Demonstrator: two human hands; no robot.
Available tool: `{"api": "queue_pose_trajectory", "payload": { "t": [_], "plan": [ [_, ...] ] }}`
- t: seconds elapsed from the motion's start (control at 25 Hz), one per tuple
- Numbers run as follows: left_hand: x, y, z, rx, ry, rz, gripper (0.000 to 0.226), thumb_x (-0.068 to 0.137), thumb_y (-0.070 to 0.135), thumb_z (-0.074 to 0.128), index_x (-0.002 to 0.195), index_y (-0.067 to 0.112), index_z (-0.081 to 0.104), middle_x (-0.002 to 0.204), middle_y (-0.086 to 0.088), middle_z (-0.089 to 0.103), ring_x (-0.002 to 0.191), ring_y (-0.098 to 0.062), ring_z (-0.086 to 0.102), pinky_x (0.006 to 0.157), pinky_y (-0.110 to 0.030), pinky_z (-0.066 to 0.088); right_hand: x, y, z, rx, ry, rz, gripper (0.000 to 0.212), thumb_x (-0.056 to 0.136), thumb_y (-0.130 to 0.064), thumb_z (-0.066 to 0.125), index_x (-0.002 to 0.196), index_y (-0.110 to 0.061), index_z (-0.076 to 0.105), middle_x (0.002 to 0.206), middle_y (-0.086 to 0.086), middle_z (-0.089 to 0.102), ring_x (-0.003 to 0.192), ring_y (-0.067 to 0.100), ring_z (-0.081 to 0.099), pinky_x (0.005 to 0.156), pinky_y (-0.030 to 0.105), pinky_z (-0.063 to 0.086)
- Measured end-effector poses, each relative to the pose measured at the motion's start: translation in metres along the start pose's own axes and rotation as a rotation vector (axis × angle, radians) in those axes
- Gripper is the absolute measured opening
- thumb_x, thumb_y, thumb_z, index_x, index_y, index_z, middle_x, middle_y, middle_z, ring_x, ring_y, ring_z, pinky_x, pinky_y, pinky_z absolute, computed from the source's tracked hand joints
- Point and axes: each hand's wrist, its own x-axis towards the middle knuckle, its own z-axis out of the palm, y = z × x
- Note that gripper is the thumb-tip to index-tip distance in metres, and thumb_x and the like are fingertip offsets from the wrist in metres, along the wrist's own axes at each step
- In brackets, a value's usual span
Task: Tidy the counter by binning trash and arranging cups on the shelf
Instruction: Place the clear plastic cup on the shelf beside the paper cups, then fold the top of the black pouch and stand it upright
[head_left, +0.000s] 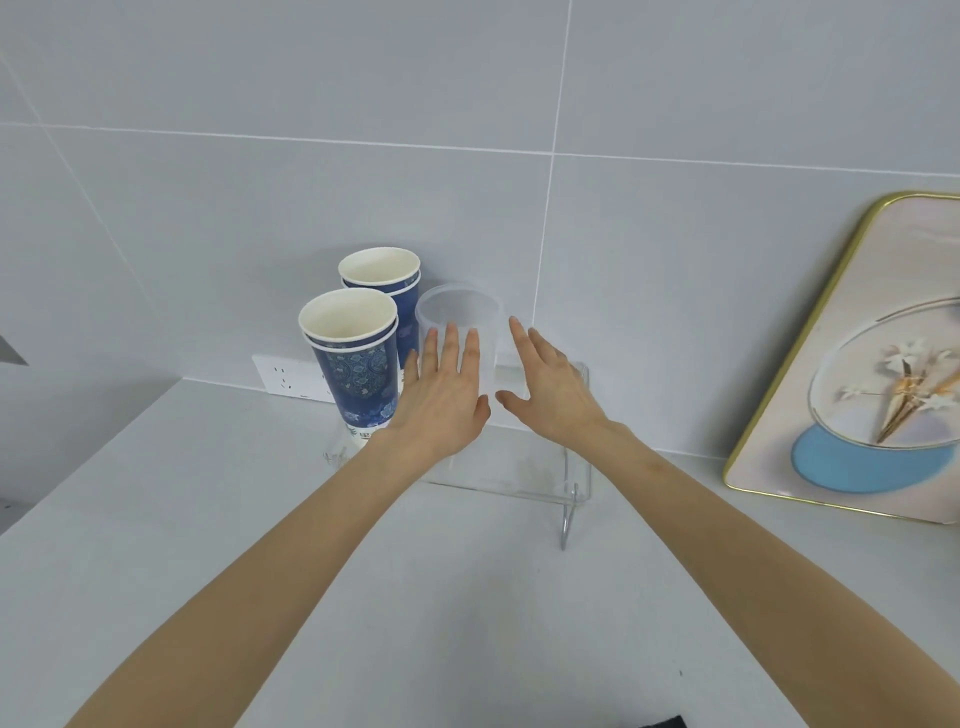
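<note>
A clear acrylic shelf (576, 483) stands on the grey counter against the tiled wall. On its left part stand two stacks of blue patterned paper cups, one in front (349, 358) and one behind (382, 278). A translucent plastic cup (457, 312) stands upright to their right. My left hand (444, 395) is in front of the plastic cup with fingers spread and flat. Just right of the cup is my right hand (550, 387), fingers apart. Neither hand grips anything; whether the left fingers touch the cup I cannot tell.
A gold-rimmed decorative tray (779, 415) with a flower picture leans against the wall at the right. A white wall socket (283, 374) sits behind the cups. The grey counter (208, 519) spreads toward me.
</note>
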Motion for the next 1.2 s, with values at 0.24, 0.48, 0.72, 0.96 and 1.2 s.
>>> {"api": "queue_pose_trajectory", "payload": {
  "t": [0.24,0.48,0.72,0.96,1.2],
  "plan": [
    [-0.057,0.006,-0.005,0.004,-0.014,0.005,0.063,0.094,0.028,0.034,0.143,0.013,-0.002,0.156,-0.012,-0.002,0.144,-0.031,-0.002,0.117,-0.049,0.006,-0.072,0.005,-0.015,-0.126,-0.069,-0.007,0.073,0.089,-0.03,0.051,0.144,-0.02,0.003,0.155,0.014,0.01,0.144,0.03,0.006,0.119,0.046,0.01],
    [-0.118,0.013,0.013,-0.043,-0.044,0.068,0.059,0.093,0.032,0.036,0.143,0.015,0.009,0.156,-0.01,0.012,0.144,-0.027,0.009,0.117,-0.046,0.009,-0.151,0.019,-0.011,-0.171,-0.131,0.018,0.064,0.091,-0.031,0.048,0.144,-0.019,0.012,0.155,0.011,0.015,0.144,0.027,0.009,0.119,0.044,0.008],
    [-0.156,0.03,0.048,-0.13,-0.147,0.128,0.055,0.092,0.035,0.04,0.139,0.012,0.025,0.15,-0.007,0.029,0.136,-0.025,0.031,0.113,-0.042,0.025,-0.216,0.047,0.009,-0.074,-0.225,0.123,0.055,0.092,-0.028,0.045,0.141,-0.015,0.023,0.151,0.01,0.028,0.141,0.026,0.019,0.116,0.04,0.018],
    [-0.185,0.046,0.086,-0.198,-0.348,0.148,0.054,0.092,0.041,0.037,0.139,0.015,0.028,0.146,-0.006,0.037,0.132,-0.023,0.038,0.109,-0.036,0.031,-0.264,0.08,0.035,-0.005,-0.354,0.298,0.051,0.093,-0.027,0.044,0.139,-0.015,0.027,0.144,0.013,0.037,0.131,0.029,0.036,0.109,0.041,0.032],
    [-0.206,0.052,0.121,-0.298,-0.516,0.125,0.053,0.09,0.042,0.04,0.136,0.016,0.033,0.143,-0.005,0.043,0.129,-0.021,0.041,0.108,-0.036,0.034,-0.292,0.1,0.05,0.054,-0.399,0.454,0.039,0.093,-0.028,0.043,0.128,-0.01,0.043,0.121,0.011,0.06,0.113,0.027,0.052,0.098,0.039,0.043]
  ]
}}
